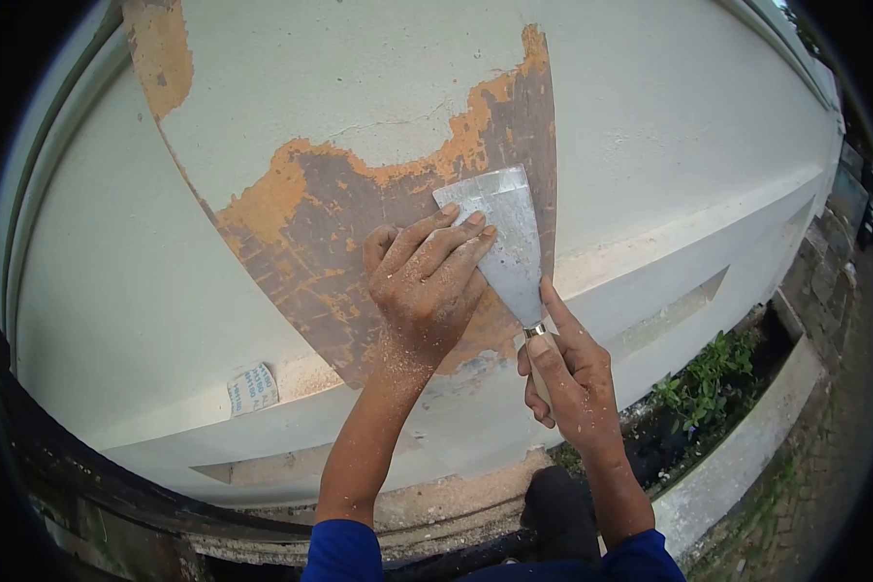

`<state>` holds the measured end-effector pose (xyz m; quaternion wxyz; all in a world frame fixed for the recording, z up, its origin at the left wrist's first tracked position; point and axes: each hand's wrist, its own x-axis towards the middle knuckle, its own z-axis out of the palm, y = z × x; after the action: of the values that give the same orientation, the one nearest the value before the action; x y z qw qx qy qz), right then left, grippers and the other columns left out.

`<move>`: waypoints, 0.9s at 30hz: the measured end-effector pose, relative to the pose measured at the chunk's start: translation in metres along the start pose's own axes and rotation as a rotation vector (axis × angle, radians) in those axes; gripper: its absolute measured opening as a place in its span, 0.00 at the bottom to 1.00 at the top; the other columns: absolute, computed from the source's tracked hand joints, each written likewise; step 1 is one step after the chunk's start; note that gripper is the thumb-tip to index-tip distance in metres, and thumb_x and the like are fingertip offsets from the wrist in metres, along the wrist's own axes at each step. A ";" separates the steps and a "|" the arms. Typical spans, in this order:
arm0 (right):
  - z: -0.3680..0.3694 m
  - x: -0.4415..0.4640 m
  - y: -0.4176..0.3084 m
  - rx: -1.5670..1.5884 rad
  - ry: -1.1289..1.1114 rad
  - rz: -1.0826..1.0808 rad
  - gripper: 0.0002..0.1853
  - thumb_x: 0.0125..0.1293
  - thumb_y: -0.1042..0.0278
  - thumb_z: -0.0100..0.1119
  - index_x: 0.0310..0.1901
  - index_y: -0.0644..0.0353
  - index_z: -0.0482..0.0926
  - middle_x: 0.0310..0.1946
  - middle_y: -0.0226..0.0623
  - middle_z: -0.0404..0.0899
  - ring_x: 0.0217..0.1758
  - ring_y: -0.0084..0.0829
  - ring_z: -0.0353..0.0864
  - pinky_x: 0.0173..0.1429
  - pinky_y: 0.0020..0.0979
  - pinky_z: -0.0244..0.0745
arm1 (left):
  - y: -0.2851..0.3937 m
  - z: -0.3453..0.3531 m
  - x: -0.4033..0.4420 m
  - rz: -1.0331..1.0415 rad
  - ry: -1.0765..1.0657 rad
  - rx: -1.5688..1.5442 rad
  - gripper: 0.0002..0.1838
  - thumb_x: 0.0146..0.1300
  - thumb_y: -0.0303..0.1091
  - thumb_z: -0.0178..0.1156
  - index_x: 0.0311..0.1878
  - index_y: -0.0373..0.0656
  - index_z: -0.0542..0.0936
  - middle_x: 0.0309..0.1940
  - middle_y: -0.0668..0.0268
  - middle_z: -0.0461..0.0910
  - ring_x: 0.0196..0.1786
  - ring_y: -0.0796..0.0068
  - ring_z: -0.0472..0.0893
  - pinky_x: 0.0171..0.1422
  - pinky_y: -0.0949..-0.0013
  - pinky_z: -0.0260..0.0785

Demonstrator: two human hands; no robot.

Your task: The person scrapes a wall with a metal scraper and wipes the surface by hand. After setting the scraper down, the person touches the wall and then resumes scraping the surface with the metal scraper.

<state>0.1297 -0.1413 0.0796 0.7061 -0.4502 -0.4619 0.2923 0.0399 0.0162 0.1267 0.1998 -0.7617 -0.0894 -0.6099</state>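
My right hand (574, 383) grips the light handle of a paint scraper (514, 247), whose broad metal blade points up and lies against the wall. The fingertips of my left hand (428, 276) press on the flat of the blade, fingers stretched out and dusted with flakes. Behind the blade is a scraped patch (339, 223) of grey-brown and orange surface. White paint (349, 78) with a ragged, cracked lower edge borders it above. My left palm and the blade hide part of the patch.
A piece of printed sandpaper backing (253, 389) rests on the dusty wall ledge (199, 412) at lower left. Green plants (713, 383) grow in a trough at right, edged by a concrete kerb (746, 441). Paving (805, 504) runs alongside. A dark shoe or leg (557, 509) shows below.
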 end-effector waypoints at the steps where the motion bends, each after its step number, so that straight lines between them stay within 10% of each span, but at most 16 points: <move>1: 0.000 -0.001 0.002 -0.014 0.003 -0.001 0.28 0.74 0.68 0.48 0.74 0.57 0.56 0.27 0.28 0.73 0.19 0.11 0.66 0.20 0.18 0.65 | 0.000 0.000 -0.001 0.005 -0.015 -0.011 0.10 0.48 0.29 0.68 0.36 0.55 0.87 0.39 0.77 0.88 0.50 0.77 0.83 0.53 0.65 0.61; 27: 0.011 0.000 -0.014 0.044 -0.043 0.010 0.30 0.74 0.67 0.49 0.74 0.61 0.54 0.27 0.30 0.75 0.19 0.11 0.67 0.22 0.19 0.66 | -0.008 -0.011 0.014 -0.051 0.031 0.028 0.07 0.50 0.30 0.68 0.32 0.57 0.87 0.36 0.78 0.88 0.48 0.79 0.84 0.50 0.68 0.62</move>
<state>0.1201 -0.1433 0.0941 0.7043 -0.4306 -0.4679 0.3156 0.0302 0.0169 0.1435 0.1961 -0.7466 -0.1142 -0.6254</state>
